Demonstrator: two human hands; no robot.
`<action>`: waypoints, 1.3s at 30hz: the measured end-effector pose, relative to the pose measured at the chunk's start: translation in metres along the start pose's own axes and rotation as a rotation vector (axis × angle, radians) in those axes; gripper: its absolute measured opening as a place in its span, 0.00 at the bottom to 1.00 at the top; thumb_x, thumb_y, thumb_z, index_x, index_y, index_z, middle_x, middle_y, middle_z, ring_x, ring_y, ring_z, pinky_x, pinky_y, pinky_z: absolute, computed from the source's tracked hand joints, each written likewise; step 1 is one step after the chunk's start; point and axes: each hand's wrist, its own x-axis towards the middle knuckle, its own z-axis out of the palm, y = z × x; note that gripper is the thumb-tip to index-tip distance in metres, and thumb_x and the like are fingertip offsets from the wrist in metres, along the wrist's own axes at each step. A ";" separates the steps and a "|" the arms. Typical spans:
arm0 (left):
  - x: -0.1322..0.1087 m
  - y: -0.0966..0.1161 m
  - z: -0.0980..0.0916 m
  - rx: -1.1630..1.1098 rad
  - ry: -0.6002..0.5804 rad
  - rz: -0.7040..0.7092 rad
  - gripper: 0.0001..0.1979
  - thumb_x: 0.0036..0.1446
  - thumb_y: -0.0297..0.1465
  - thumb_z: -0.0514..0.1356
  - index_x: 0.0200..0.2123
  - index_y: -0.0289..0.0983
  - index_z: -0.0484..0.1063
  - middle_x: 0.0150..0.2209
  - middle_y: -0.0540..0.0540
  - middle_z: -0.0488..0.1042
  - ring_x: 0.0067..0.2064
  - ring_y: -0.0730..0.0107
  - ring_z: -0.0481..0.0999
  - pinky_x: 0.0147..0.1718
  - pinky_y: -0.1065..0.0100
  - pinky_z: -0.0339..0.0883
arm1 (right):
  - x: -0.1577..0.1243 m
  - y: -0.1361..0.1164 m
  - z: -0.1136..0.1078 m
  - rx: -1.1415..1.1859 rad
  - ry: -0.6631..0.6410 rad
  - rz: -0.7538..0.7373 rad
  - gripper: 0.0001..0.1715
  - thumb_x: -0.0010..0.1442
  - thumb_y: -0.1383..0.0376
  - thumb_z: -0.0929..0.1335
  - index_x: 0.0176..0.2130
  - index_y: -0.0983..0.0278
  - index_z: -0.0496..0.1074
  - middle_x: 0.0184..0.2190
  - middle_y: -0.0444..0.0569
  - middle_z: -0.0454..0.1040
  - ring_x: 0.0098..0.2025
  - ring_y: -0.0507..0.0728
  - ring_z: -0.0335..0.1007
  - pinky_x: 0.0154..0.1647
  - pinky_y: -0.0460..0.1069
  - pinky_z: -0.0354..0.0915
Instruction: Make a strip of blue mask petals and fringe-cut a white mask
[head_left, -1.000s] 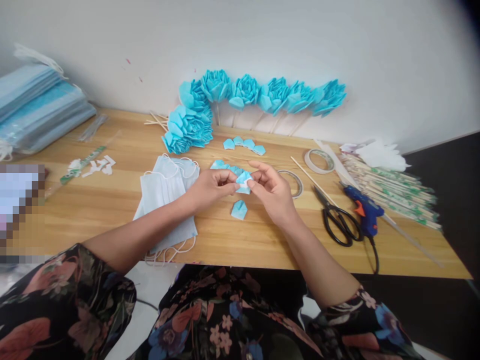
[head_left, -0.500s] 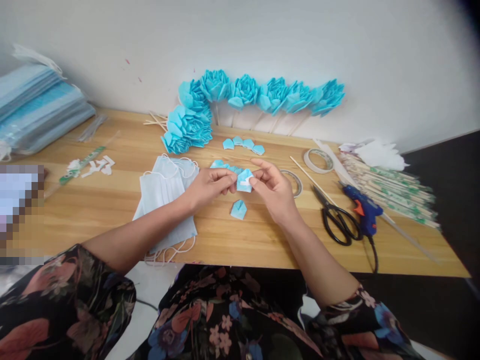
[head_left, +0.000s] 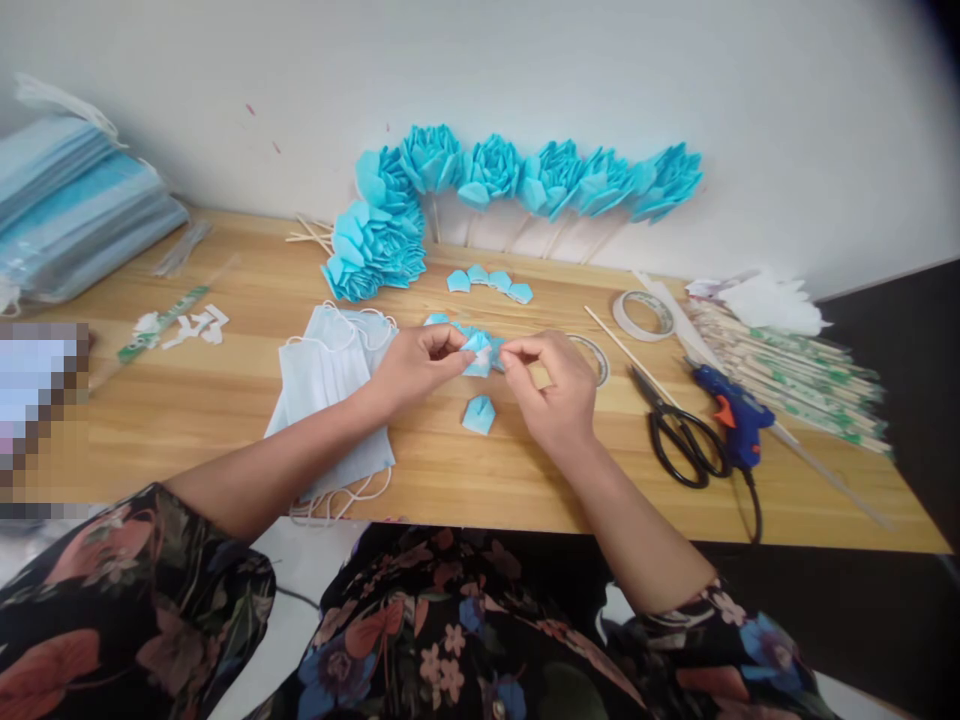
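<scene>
My left hand [head_left: 420, 368] pinches a light-blue folded petal [head_left: 478, 368] between thumb and fingers, above the middle of the table. A small white piece [head_left: 483, 356] lies on the petal's face, beside my left thumb. My right hand [head_left: 555, 385] is closed in a pinch at the petal's right side; what its fingertips hold, if anything, is too small to make out. Just below, a loose blue petal [head_left: 478, 414] lies on the wood. Behind my hands runs a row of similar petals [head_left: 437, 319], partly hidden by the fingers. Several more petals [head_left: 478, 273] form an arc farther back.
Blue flowers on sticks [head_left: 491, 168] line the wall. Face masks [head_left: 330, 370] lie left, with bagged masks [head_left: 75, 210] and white scraps [head_left: 202, 326] beyond. Right are tape rolls [head_left: 643, 315], black scissors [head_left: 679, 440], a blue glue gun [head_left: 739, 410] and wrapped sticks [head_left: 795, 370].
My right fingertips have moved from the white piece on the petal's face to its right side and drawn together. The petal has tilted in my left hand. The view has shifted slightly.
</scene>
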 end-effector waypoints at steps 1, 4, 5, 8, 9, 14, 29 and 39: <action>0.000 0.000 0.000 0.008 0.000 0.003 0.10 0.52 0.37 0.63 0.27 0.35 0.71 0.26 0.52 0.72 0.28 0.76 0.66 0.29 0.71 0.60 | 0.000 -0.001 0.000 -0.044 -0.012 -0.048 0.05 0.64 0.64 0.68 0.35 0.57 0.76 0.32 0.47 0.78 0.36 0.58 0.72 0.43 0.57 0.66; -0.001 0.001 0.000 0.025 -0.001 0.014 0.10 0.52 0.36 0.63 0.27 0.35 0.70 0.25 0.52 0.70 0.27 0.77 0.65 0.28 0.71 0.59 | 0.000 -0.001 0.001 -0.103 -0.066 -0.089 0.07 0.65 0.65 0.67 0.36 0.56 0.76 0.32 0.48 0.79 0.37 0.60 0.72 0.42 0.57 0.65; -0.001 0.001 0.000 0.028 -0.001 0.016 0.10 0.52 0.36 0.62 0.27 0.35 0.70 0.24 0.52 0.69 0.27 0.77 0.64 0.28 0.71 0.58 | 0.000 0.000 0.002 -0.110 -0.075 -0.087 0.08 0.65 0.65 0.67 0.36 0.57 0.77 0.33 0.48 0.79 0.37 0.60 0.72 0.43 0.57 0.65; -0.001 0.000 0.001 0.038 -0.007 0.022 0.10 0.52 0.36 0.62 0.26 0.35 0.69 0.24 0.53 0.69 0.27 0.77 0.63 0.28 0.71 0.58 | -0.001 0.004 0.004 -0.120 -0.092 -0.105 0.09 0.65 0.65 0.66 0.37 0.57 0.78 0.34 0.49 0.80 0.37 0.60 0.72 0.43 0.57 0.65; -0.001 0.000 0.001 0.044 -0.008 0.027 0.10 0.52 0.36 0.62 0.26 0.35 0.69 0.24 0.52 0.68 0.27 0.77 0.63 0.28 0.71 0.58 | -0.001 0.004 0.005 -0.129 -0.094 -0.125 0.09 0.66 0.65 0.67 0.37 0.57 0.78 0.33 0.49 0.80 0.37 0.60 0.72 0.42 0.57 0.66; -0.003 0.001 0.002 0.103 -0.009 0.087 0.09 0.52 0.35 0.62 0.27 0.35 0.70 0.24 0.52 0.69 0.26 0.76 0.63 0.27 0.72 0.58 | -0.001 0.003 0.006 -0.187 -0.083 -0.196 0.08 0.65 0.65 0.68 0.36 0.58 0.77 0.32 0.47 0.81 0.35 0.58 0.74 0.39 0.55 0.67; -0.005 0.002 0.004 0.138 0.008 0.148 0.09 0.53 0.34 0.61 0.25 0.35 0.68 0.22 0.54 0.64 0.24 0.78 0.60 0.26 0.72 0.57 | -0.001 0.002 0.006 -0.106 -0.083 -0.160 0.09 0.63 0.69 0.67 0.33 0.60 0.76 0.28 0.46 0.78 0.32 0.55 0.73 0.37 0.52 0.68; -0.005 0.003 0.002 0.122 0.003 0.121 0.09 0.53 0.35 0.62 0.25 0.35 0.70 0.22 0.53 0.65 0.25 0.78 0.60 0.26 0.72 0.57 | 0.000 0.004 0.004 -0.083 -0.106 -0.170 0.08 0.63 0.68 0.67 0.35 0.60 0.77 0.29 0.47 0.79 0.33 0.56 0.74 0.38 0.52 0.68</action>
